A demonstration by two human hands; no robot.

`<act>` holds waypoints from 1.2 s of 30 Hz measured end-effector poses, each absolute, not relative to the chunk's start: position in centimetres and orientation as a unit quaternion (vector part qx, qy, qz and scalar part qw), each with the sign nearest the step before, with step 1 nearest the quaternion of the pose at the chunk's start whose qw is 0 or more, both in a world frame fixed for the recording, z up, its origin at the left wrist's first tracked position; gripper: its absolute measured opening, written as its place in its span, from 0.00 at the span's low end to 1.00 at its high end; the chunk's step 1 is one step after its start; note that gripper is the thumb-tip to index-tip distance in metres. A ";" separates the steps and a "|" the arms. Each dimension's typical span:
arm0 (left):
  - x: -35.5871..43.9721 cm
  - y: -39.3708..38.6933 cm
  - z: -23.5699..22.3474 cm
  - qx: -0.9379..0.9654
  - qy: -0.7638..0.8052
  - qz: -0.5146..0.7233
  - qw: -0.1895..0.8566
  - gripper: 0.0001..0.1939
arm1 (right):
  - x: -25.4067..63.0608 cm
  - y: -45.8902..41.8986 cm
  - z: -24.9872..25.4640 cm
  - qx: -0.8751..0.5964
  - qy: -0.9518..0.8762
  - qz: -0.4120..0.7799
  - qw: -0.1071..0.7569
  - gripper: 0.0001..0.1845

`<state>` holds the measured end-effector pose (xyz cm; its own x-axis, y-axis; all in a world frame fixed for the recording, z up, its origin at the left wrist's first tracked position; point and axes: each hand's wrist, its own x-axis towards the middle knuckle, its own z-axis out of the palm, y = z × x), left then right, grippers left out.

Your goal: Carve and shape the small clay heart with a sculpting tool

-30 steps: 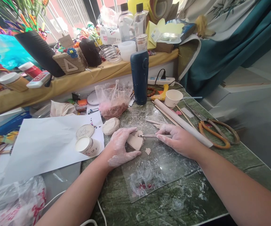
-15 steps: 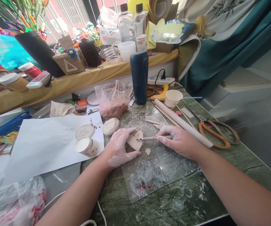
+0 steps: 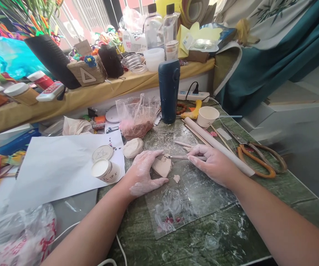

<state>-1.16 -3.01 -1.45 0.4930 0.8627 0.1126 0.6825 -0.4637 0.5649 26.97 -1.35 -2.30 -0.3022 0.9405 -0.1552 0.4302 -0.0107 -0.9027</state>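
A flat, pale piece of clay (image 3: pixel 163 168) lies on a clear, powder-dusted plastic sheet (image 3: pixel 203 201). My left hand (image 3: pixel 146 173) curves around its left side, with the fingers at its upper edge and the thumb along the lower edge. White powder coats both hands. Pinched in my right hand (image 3: pixel 212 164) is a slender clay carving tool (image 3: pixel 180 157), whose metal tip touches the clay's upper right edge. A small clay scrap (image 3: pixel 177 178) sits just below the piece. Behind my left hand rests a rounded clay lump (image 3: pixel 133 147).
Close to my right hand lie a long pale rolling pin (image 3: pixel 220 146) and large scissors (image 3: pixel 259 159). A blue bottle (image 3: pixel 168 92) stands behind, beside a bagged reddish mass (image 3: pixel 137 127). At left, a paper cup (image 3: pixel 111 173) stands on white paper (image 3: pixel 57 166).
The whole view has shifted slightly. The tool's tip has moved from over the clay's middle to its upper right edge, and more of the clay's surface shows. My left hand stays around the piece.
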 end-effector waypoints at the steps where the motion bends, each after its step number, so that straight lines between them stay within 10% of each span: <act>1: -1.2 -3.0 -1.5 0.833 0.464 0.196 0.230 0.42 | 27.0 -1.3 -2.3 -0.529 -0.654 0.474 0.260 0.12; 36: -1.2 -3.0 -1.6 0.841 0.455 0.202 0.213 0.43 | 26.8 -1.6 -1.8 -0.502 -0.672 0.486 0.244 0.11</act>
